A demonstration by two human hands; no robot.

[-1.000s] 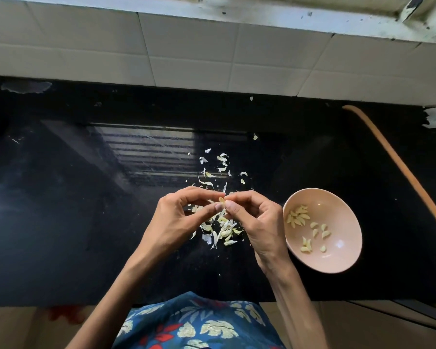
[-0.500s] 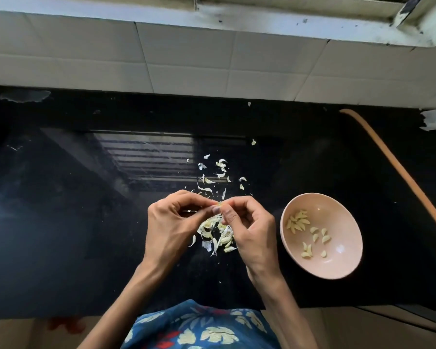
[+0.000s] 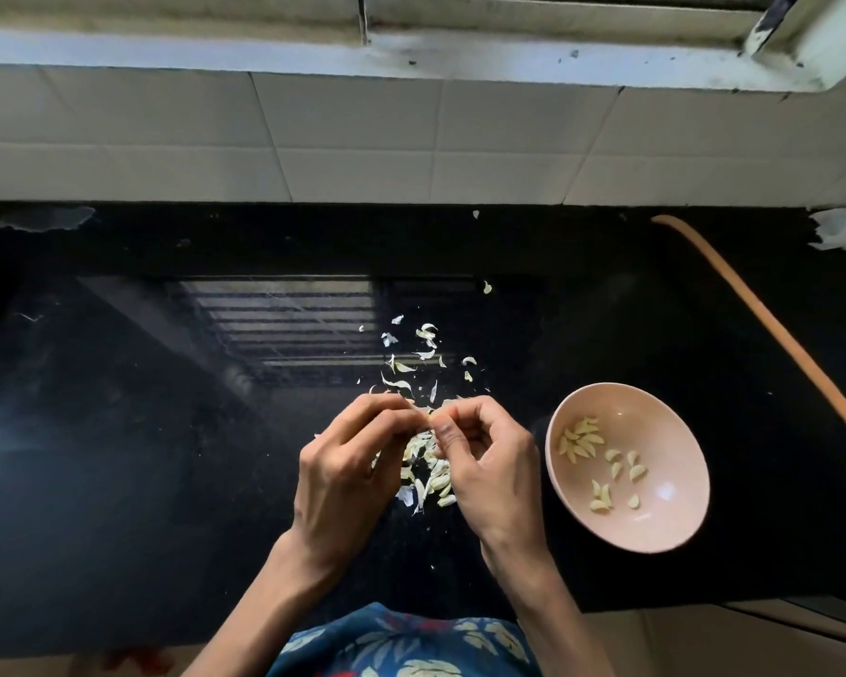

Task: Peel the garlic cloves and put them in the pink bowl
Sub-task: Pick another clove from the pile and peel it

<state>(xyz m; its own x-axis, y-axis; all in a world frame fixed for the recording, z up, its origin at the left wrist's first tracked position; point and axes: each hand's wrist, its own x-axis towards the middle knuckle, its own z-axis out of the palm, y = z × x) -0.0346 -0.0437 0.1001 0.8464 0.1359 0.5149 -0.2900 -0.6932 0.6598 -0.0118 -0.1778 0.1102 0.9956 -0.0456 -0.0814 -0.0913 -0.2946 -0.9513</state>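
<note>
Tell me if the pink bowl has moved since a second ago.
No. The pink bowl keeps its spacing from the stray peel scrap and the orange hose; only the view shifted.

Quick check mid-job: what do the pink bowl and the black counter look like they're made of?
The pink bowl looks like plastic or melamine: an even matte surface with only one small soft highlight inside. Glazed ceramic can't be ruled out. The counter looks like polished dark stone, probably granite: it mirrors the window bars and shows fine pale speckles.
</note>
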